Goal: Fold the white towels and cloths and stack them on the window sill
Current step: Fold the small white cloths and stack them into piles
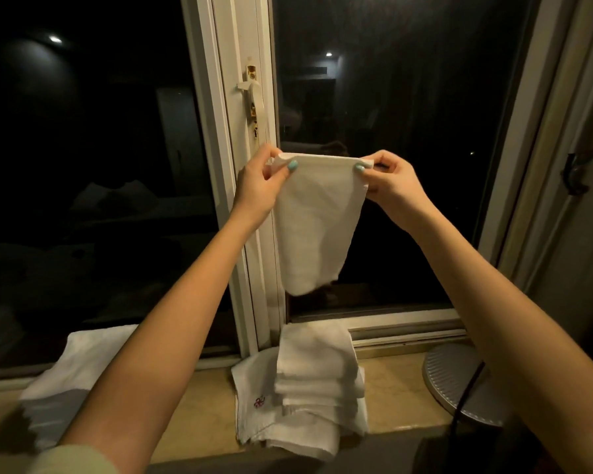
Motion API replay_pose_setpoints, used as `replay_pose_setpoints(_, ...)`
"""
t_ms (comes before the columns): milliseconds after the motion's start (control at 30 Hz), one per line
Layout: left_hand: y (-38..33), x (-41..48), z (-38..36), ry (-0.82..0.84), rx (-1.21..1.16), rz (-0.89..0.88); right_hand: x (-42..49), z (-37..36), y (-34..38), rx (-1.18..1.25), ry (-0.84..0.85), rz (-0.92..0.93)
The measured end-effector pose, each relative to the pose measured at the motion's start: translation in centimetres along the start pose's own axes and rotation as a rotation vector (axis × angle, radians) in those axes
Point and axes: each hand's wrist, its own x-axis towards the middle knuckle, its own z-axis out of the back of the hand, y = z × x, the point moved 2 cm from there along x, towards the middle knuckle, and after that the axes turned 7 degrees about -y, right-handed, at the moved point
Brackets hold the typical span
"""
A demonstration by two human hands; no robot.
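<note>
I hold a white cloth [314,227] up in front of the dark window, and it hangs down in a narrow folded strip. My left hand [259,186] pinches its top left corner and my right hand [389,181] pinches its top right corner. Below, on the beige window sill [391,395], lies a stack of folded white cloths [315,374], resting on a larger white cloth with a small red embroidered mark [259,401]. Another white towel [69,374] lies unfolded on the sill at the left, partly hidden by my left forearm.
A white window frame post with a handle [250,87] stands just behind the held cloth. A round grey ribbed base with a black cable [459,388] sits on the sill at the right. A dark hook [575,176] hangs on the right wall.
</note>
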Motion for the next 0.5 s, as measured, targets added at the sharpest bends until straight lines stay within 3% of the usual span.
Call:
replay_pose_setpoints(200, 0.8, -8.6, 0.9, 0.339, -0.235, 0.265, -7.0, 3.7, -2.4, -0.108, 0.397, -0.113)
replay_pose_setpoints(333, 2.3, -15.2, 1.4, 0.585, -0.258, 0.501, -11.6, 5.1, -5.8, -0.084, 0.716, -0.349)
replay_pose_setpoints(500, 6.6, -22.2, 1.8, 0.837, -0.081, 0.721, -16.1, 5.3, -10.8, -0.187, 0.836, -0.624)
